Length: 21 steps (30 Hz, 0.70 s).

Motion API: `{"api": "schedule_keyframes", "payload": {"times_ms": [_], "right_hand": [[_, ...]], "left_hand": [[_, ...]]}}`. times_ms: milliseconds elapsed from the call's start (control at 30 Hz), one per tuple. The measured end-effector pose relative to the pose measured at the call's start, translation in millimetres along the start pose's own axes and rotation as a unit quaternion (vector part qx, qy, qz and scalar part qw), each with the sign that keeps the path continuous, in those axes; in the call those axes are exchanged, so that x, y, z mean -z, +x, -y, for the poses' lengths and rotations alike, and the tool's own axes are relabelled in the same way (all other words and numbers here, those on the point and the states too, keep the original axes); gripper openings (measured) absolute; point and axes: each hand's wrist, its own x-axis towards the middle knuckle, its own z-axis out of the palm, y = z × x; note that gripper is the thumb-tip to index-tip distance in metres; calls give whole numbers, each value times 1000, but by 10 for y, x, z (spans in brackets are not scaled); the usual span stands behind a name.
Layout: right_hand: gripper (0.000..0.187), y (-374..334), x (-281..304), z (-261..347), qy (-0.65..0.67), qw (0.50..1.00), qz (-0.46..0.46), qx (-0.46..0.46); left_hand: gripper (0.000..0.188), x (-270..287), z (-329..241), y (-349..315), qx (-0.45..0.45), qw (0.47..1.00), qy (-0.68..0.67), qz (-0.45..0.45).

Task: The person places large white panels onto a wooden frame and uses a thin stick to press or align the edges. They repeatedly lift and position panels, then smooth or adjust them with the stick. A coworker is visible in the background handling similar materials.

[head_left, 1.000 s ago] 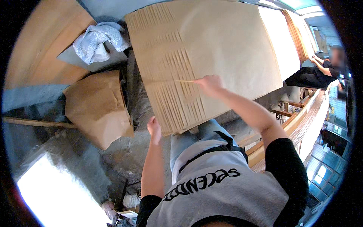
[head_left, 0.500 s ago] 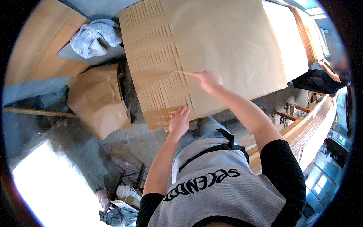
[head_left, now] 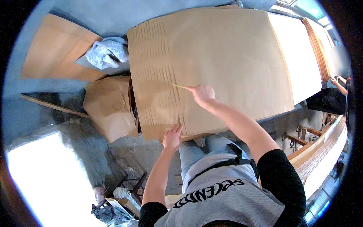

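Observation:
A large stack of brown paper sheets (head_left: 234,56) lies in front of me, its left side a band of fanned, overlapping sheet edges (head_left: 149,72). My right hand (head_left: 204,95) is closed around one end of a thin pale stick (head_left: 180,86). The stick points left, its tip at the inner border of the fanned band. Near the stack's front left corner, my left hand (head_left: 173,137) lies on the fanned edges with its fingers stretched out. Whether the stick's tip presses on the paper or hovers just over it, I cannot tell.
Left of the stack are a crumpled brown paper sheet (head_left: 109,106), a bundled pale cloth (head_left: 107,53) and a wooden board (head_left: 56,49). White sheets (head_left: 295,53) lie to the right. Another person (head_left: 329,100) is at the far right, near long wooden beams (head_left: 314,140).
The whole view has shifted, with the stack now lower in it. The fanned edges look narrower and less spread. Both hands stay over the stack, the stick still in my right hand.

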Motion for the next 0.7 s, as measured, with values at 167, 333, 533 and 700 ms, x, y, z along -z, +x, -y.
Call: {"api": "schedule_keyframes", "payload": {"times_ms": [167, 333, 533, 700], "right_hand": [[38, 220, -13, -215, 45, 998, -39, -28], [34, 341, -373, -210, 60, 995, -85, -6], [30, 374, 1, 14, -5, 999, -32, -3], [29, 527, -88, -100, 33, 996, -46, -66]], "left_hand": [[51, -42, -108, -16, 61, 996, -27, 55], [56, -153, -58, -35, 66, 996, -58, 33], [58, -339, 35, -77, 82, 987, -137, 17], [59, -475, 169, -70, 32, 980, -191, -47]]}}
